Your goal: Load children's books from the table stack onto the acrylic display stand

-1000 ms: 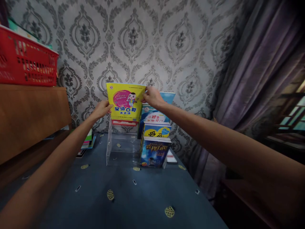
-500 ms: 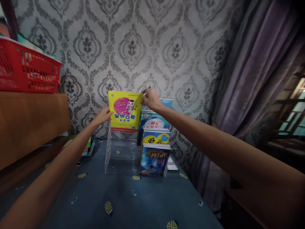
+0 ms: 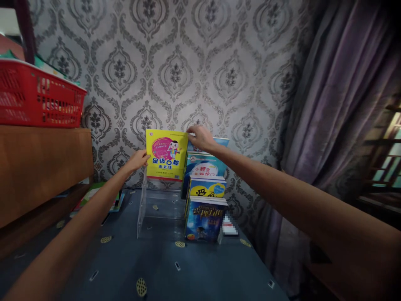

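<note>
A yellow workbook [image 3: 169, 167] with a pink circle and a cartoon child stands upright at the back top tier of a clear acrylic book rack [image 3: 141, 215]. My left hand [image 3: 139, 160] pinches its left edge, thumb in front. At its upper right corner, my right hand [image 3: 200, 138] grips with closed fingers. Right of the workbook, the rack's other column holds a dark blue book [image 3: 202, 223] in front, a yellow-and-blue book [image 3: 206, 188] behind it, then a teal book [image 3: 205, 164] and a light blue book [image 3: 221, 142] partly covered by my right hand and wrist.
The rack stands on a dark blue patterned cloth [image 3: 163, 271] against the wallpapered wall. A red basket [image 3: 59, 100] sits on a wooden cabinet [image 3: 46, 167] at left, with several books [image 3: 94, 194] lying beside it. A purple-grey curtain [image 3: 326, 104] hangs at right.
The view has tilted a little upward, so the scene sits lower in the picture. Both hands keep their hold on the yellow workbook, which shows little movement relative to the rack.
</note>
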The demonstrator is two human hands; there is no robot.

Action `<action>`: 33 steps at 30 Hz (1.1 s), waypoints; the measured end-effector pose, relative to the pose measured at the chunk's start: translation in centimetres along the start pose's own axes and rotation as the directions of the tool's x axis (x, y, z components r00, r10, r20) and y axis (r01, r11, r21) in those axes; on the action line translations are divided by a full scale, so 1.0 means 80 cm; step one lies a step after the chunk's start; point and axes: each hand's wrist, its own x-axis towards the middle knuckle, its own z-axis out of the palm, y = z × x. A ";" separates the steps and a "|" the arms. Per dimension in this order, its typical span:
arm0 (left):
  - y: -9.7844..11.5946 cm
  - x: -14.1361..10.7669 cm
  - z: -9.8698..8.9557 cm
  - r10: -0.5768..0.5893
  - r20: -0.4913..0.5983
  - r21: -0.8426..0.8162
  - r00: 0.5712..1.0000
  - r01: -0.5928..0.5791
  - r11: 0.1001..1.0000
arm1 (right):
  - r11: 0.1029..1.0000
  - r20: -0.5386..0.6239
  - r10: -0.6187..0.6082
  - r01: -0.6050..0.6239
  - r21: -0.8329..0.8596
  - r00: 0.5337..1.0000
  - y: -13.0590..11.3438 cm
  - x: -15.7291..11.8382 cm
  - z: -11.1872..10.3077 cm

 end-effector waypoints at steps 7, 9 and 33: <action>-0.004 -0.001 0.003 -0.021 -0.187 -0.125 0.982 -0.002 0.992 | 0.993 0.139 -0.087 0.075 0.087 0.987 0.009 0.029 -0.007; -0.004 0.001 0.008 -0.068 -0.134 -0.299 0.989 0.025 0.954 | 0.991 0.201 -0.095 0.072 0.116 0.975 0.008 0.041 -0.008; -0.015 0.001 0.033 -0.080 0.027 -0.587 0.996 0.081 0.806 | 0.986 0.332 -0.044 -0.013 0.167 0.942 0.010 0.053 -0.001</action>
